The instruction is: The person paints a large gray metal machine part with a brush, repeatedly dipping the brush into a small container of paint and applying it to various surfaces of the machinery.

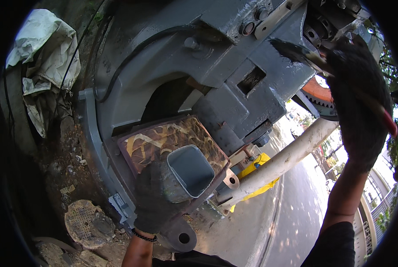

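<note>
Looking down: we see our two hands in dark gloves, working at a big grey machine (199,75) that fills the top and middle of the view.
Left hand: our left hand (152,202) sits at about 6 o'clock, with its fingers wrapped tight around a small grey paint cup (185,171).
Paint cup: it is square at the mouth, open at the top and grey inside. It tilts a little toward 1 o'clock, and it is held just in front of a flat brown and tan patterned plate (163,140) on the machine.
Right hand: our right hand (357,102) is up at about 2 o'clock, closed around the handle of a paintbrush (303,53).
Paintbrush: its dark, wet bristles point toward 10 o'clock and touch the grey side of the machine near the top. The red end of the handle (391,124) sticks out below the glove at about 3 o'clock.
Machine: it looks wet and shiny with grey paint. A black cable (123,66) curves over it, and bolts (248,27) sit near 12 o'clock.
Pale pipe: a long pale pipe (288,158) slants from the middle toward 3 o'clock, under the machine.
Yellow thing: a yellow thing (259,171) peeks out behind the pipe. We cannot tell what it is.
White cloth: a crumpled white cloth (43,58) lies at about 10 o'clock.
Ground: a round rusty grate (85,222) lies in the dirt at about 7 o'clock, and a grey road (292,209) runs off at about 4 o'clock.
</note>
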Demonstrator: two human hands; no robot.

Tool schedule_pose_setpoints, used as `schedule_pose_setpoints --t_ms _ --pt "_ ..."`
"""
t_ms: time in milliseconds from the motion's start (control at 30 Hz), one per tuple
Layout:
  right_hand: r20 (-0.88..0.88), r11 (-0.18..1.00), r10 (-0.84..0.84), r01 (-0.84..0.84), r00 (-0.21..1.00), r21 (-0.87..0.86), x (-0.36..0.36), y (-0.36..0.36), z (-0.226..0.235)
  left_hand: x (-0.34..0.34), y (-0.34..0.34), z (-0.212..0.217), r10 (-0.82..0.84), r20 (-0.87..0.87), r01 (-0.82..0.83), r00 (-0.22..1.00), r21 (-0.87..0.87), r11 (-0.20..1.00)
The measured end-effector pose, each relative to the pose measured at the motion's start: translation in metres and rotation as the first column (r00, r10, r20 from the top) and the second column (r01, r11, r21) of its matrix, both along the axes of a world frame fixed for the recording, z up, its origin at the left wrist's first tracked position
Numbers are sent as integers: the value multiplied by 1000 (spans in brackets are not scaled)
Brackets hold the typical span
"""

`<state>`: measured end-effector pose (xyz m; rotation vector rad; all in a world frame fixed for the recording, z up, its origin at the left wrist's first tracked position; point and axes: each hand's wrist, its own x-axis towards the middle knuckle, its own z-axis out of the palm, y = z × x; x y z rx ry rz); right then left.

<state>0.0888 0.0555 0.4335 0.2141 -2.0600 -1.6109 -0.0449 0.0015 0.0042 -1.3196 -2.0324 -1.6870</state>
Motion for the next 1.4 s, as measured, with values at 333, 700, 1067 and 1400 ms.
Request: schedule_pose_setpoints --t_ms 333,700,1067,1400 --pt "130 830 -4 76 991 -552 33 48 -97 -8 1 8 -70 19 71 997 -27 997" --pt "227 844 -55 167 972 -510 1 62 -78 -8 -2 14 -87 66 92 994 -82 992" --pt "-272 263 -50 -250 961 -932 65 48 -168 -13 -16 -6 -120 -214 139 969 78 987" --pt "-100 -217 171 -62 980 -974 55 94 -261 -21 -13 14 -198 -279 186 940 -71 980"
